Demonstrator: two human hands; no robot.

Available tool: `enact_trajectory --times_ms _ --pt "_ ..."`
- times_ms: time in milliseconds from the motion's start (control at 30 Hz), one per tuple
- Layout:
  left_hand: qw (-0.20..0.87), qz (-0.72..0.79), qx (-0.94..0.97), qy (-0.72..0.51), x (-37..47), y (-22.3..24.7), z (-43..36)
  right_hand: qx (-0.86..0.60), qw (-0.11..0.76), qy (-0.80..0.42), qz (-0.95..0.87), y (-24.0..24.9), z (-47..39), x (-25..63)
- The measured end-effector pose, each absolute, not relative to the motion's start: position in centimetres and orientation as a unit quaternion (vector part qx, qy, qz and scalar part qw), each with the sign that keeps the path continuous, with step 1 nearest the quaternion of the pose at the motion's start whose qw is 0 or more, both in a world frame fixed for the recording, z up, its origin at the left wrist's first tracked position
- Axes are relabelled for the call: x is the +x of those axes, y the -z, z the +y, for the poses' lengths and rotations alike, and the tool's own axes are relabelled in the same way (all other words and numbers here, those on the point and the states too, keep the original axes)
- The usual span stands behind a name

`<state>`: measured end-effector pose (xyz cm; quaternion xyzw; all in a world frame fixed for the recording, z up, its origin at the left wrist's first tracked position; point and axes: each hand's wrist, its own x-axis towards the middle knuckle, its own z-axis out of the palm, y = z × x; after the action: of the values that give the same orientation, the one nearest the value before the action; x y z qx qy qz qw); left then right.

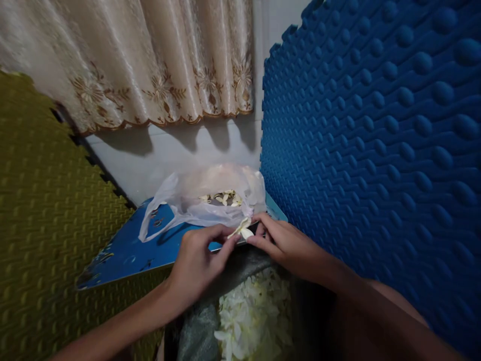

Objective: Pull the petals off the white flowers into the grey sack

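Between my two hands, near the middle of the view, is a small cream-white flower (244, 228). My left hand (205, 255) pinches its stem end between thumb and fingers. On the other side, the fingers of my right hand (276, 239) are bent around the petals, thumb and forefinger at their edges. Just beyond my hands lies a white plastic bag (203, 218) with its mouth open, showing several loose flowers (225, 198) inside. Below my hands, a pile of white flowers (255, 316) fills a grey-green bag (199, 333).
The white bag lies on a blue printed board (150, 255). A blue textured foam mat (368, 125) stands at the right, and an olive-yellow one (48, 200) is at the left. A beige curtain (150, 60) hangs before the white wall (128, 165).
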<state>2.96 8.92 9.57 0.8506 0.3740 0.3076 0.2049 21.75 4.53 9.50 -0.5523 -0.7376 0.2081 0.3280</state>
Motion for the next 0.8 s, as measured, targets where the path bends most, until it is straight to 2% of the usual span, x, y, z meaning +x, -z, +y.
enact_trajectory --times_ms 100,167,267,333,433,633,700,800 --pt "0.333 0.366 0.826 -0.27 2.8 -9.0 8.4 -0.543 0.368 -0.219 -0.722 -9.5 4.3 21.0" --pt "0.384 0.367 0.803 -0.27 2.6 -8.7 8.4 -0.537 0.359 -0.228 -0.729 -9.6 4.2 20.9" --pt "0.371 0.365 0.798 -0.303 2.3 -8.7 8.7 -0.528 0.322 -0.24 -0.748 -9.6 4.0 21.0" --pt "0.341 0.347 0.81 -0.328 2.2 -8.9 8.9 -0.502 0.328 -0.234 -0.765 -9.5 4.0 20.9" --pt "0.353 0.334 0.796 -0.36 2.3 -8.9 9.1 -0.478 0.369 -0.205 -0.77 -9.1 4.2 20.3" --pt "0.361 0.33 0.79 -0.37 3.0 -7.5 9.1 -0.576 0.467 -0.249 -0.623 -8.0 4.6 18.8" --pt "0.389 0.317 0.781 -0.371 3.2 -7.2 9.2 -0.588 0.493 -0.248 -0.591 -7.7 4.7 18.6" --pt "0.47 0.31 0.735 -0.377 3.4 -7.1 9.2 -0.564 0.536 -0.313 -0.544 -7.6 5.0 18.7"
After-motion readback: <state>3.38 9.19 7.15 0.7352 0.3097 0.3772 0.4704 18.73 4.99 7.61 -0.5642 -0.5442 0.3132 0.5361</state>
